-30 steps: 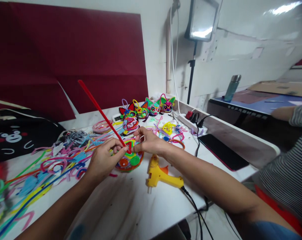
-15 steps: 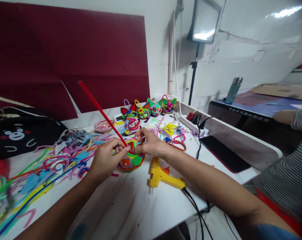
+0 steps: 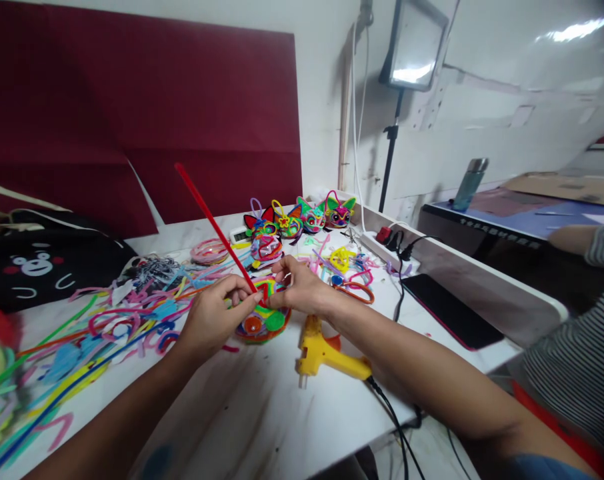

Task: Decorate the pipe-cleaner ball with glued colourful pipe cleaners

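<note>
A long red pipe cleaner [image 3: 213, 223] rises up and to the left out of my left hand [image 3: 218, 313], which pinches it near its lower end. My right hand [image 3: 302, 288] meets it there, thumb and finger closed at the bent red end. Both hands are over a round, colourful pipe-cleaner piece [image 3: 262, 328] with an orange disc and a green disc, partly hidden by my fingers. Close by on the right, a yellow hot glue gun [image 3: 327, 353] lies on the white table [image 3: 222, 413].
Loose pipe cleaners [image 3: 107, 327] cover the left side. Several finished animal-face ornaments [image 3: 312, 215] stand at the back. A power strip [image 3: 382, 245], a black phone [image 3: 452, 310] and cables are at right. A person in a striped sleeve [image 3: 582, 333] sits beyond the table edge.
The view has shifted slightly. The red pipe cleaner's upper end has swung a little to the right; both hands keep their grip over the round piece.
</note>
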`<state>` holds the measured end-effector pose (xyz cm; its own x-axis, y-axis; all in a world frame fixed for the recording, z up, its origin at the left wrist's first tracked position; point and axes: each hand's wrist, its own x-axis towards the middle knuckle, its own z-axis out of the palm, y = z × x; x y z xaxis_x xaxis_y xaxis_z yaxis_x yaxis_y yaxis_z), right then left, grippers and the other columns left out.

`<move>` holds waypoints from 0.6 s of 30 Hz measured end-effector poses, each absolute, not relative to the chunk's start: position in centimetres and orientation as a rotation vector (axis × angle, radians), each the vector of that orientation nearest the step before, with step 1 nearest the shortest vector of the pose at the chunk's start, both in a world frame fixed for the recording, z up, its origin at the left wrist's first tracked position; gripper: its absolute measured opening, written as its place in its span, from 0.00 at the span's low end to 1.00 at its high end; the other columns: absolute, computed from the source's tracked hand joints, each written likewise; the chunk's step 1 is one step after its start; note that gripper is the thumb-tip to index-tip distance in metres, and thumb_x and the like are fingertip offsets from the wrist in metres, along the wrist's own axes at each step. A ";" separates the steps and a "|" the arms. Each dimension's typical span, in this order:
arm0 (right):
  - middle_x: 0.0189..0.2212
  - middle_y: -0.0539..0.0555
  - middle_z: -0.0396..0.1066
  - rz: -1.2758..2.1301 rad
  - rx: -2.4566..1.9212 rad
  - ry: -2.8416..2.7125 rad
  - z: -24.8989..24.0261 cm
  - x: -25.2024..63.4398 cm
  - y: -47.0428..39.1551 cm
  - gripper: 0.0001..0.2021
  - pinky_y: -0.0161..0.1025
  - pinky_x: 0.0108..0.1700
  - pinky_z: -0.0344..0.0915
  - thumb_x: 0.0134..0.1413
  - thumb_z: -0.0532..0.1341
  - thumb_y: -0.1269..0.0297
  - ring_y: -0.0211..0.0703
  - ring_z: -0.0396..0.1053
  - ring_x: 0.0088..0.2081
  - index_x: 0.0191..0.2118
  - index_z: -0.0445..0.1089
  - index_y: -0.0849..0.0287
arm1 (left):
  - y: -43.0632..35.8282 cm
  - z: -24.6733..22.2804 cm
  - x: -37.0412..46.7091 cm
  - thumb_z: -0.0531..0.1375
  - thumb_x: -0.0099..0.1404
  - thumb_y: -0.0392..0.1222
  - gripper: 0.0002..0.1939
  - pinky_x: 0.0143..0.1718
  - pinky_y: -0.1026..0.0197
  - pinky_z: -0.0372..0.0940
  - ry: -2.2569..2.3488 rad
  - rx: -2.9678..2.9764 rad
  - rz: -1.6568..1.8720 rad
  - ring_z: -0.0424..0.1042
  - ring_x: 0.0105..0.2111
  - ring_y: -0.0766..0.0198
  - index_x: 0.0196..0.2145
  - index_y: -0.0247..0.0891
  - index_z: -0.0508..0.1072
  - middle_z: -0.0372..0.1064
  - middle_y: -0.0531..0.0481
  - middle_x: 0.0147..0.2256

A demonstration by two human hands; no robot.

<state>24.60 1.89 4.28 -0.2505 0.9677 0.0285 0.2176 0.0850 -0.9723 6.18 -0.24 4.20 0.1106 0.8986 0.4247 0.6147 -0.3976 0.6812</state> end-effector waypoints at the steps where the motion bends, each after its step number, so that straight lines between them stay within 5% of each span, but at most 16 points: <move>1: 0.36 0.42 0.62 1.231 -1.207 -1.590 4.3 24.6 1.9 0.26 0.34 0.32 0.60 0.33 0.71 0.74 0.34 0.61 0.30 0.40 0.61 0.53 | -0.3 4.2 6.2 0.64 0.54 0.55 0.15 0.28 0.61 0.58 1.468 2.018 1.189 0.63 0.25 0.64 0.26 0.41 0.71 0.65 0.56 0.23; 8: 0.35 0.42 0.63 1.217 -1.221 -1.592 4.2 24.5 2.0 0.26 0.34 0.33 0.61 0.33 0.72 0.73 0.35 0.62 0.32 0.41 0.62 0.53 | -0.2 4.6 6.3 0.73 0.42 0.54 0.22 0.28 0.63 0.60 1.363 1.688 1.259 0.64 0.26 0.65 0.30 0.39 0.72 0.66 0.57 0.24; 18: 0.37 0.43 0.63 1.237 -1.173 -1.582 3.6 24.6 2.3 0.28 0.35 0.34 0.63 0.32 0.71 0.77 0.36 0.63 0.33 0.42 0.62 0.53 | 0.5 4.8 5.3 0.74 0.41 0.56 0.25 0.37 0.57 0.69 1.327 1.532 1.256 0.73 0.32 0.58 0.32 0.38 0.74 0.74 0.51 0.30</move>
<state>24.63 2.27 3.58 -0.2562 0.9656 0.0436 0.1909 0.0947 -0.9770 5.31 0.50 4.80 -0.0139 0.9792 0.2022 0.2560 -0.1920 0.9474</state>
